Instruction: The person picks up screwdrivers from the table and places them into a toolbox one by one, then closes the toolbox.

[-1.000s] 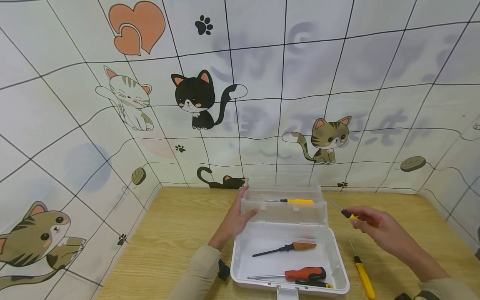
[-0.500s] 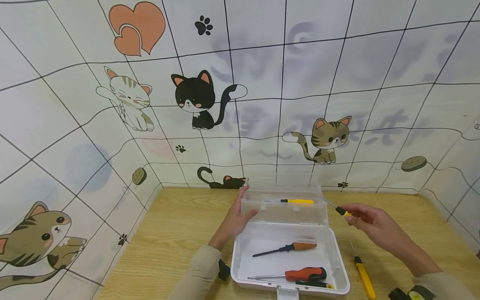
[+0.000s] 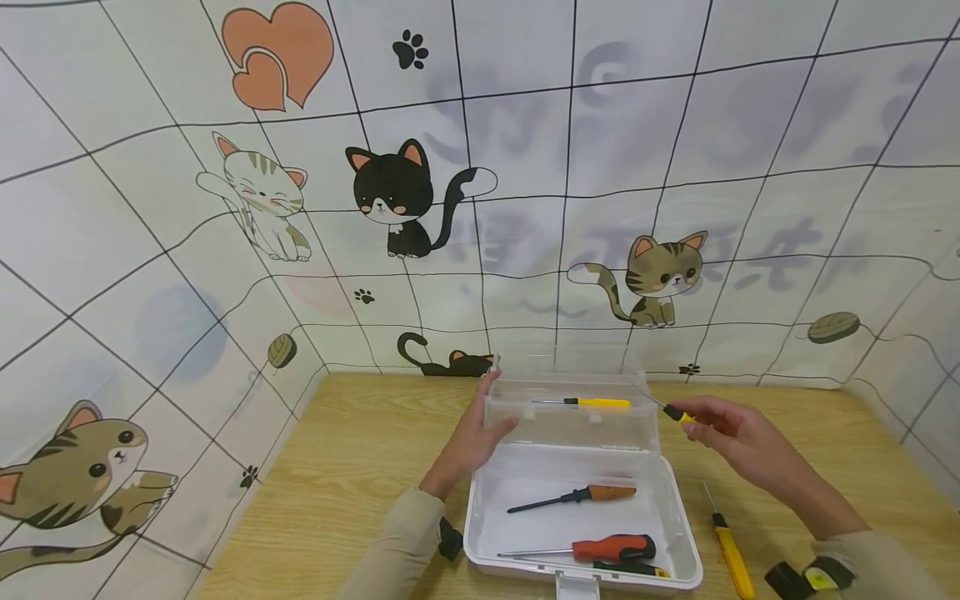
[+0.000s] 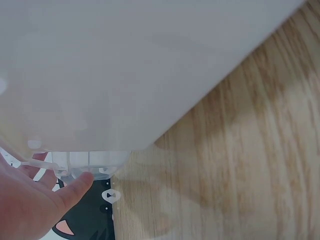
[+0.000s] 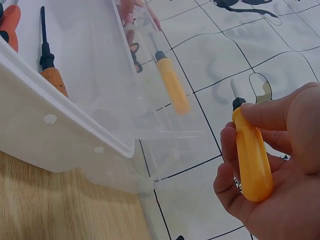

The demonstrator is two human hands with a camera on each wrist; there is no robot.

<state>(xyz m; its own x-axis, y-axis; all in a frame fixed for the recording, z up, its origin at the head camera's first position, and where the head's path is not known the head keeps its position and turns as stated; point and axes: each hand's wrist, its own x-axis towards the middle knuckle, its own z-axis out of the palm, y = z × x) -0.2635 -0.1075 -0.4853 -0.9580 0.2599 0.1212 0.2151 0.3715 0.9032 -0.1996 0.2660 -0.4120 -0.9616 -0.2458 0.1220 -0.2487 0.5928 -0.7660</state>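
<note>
My right hand holds a yellow-handled screwdriver by its handle, the shaft pointing up and left, near the right end of the clear lid. At the lid's left edge my left hand grips it, thumb in front, the other fingers partly hidden behind. The lid stands raised at the back of a white toolbox. A second yellow screwdriver lies in the lid's clear compartment. Inside the box are a brown-handled screwdriver, a red-and-black screwdriver and a dark-handled tool, partly hidden.
Another yellow screwdriver lies on the wooden table, right of the toolbox. The white latch hangs at the box's front. Behind the table rises a wall printed with cats and grid lines.
My right hand has moved left with the screwdriver, bringing its tip in front of the lid's right end. The left hand keeps its hold on the lid.
</note>
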